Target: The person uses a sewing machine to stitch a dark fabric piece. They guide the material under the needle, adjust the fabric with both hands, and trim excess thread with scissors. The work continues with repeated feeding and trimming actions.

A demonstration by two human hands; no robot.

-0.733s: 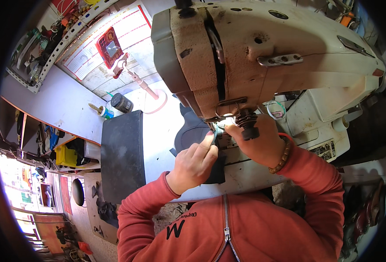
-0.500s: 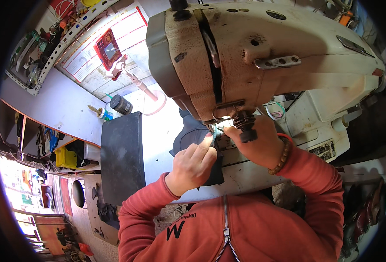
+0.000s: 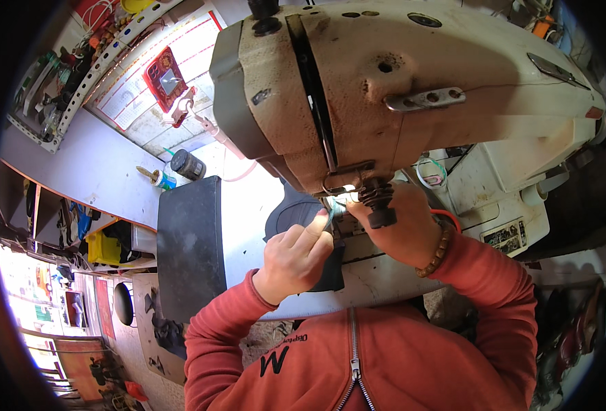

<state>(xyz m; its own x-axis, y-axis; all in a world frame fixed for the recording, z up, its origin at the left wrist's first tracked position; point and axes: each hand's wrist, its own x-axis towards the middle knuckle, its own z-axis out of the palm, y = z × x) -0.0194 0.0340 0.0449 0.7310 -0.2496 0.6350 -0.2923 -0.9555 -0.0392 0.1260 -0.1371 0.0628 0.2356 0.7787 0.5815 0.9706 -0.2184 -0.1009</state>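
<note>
A large cream and brown sewing machine point(image 3: 358, 89) stands right in front of me. Under its needle area lies a dark fabric piece point(image 3: 293, 218) with a curved outline. My left hand point(image 3: 295, 260) reaches in from the left below the machine head. Its fingers are curled and pinch teal thread point(image 3: 334, 212) near the needle. My right hand point(image 3: 406, 222), with a beaded bracelet point(image 3: 436, 253) on the wrist, is bent in from the right behind the black tension knob point(image 3: 383, 218). Its fingertips come close to the thread but are partly hidden.
A black flat board point(image 3: 190, 246) lies at the left of the white table. Behind it stand a dark jar point(image 3: 188, 164) and a small glue pot point(image 3: 164, 179). A red-cased phone point(image 3: 166, 81) is on a stand point(image 3: 217, 133). A thread spool point(image 3: 431, 171) sits behind my right hand.
The metal lever in the machine's front slot now sits lower. The view has shifted slightly, so the machine head appears further left. Both hands stay near the needle.
</note>
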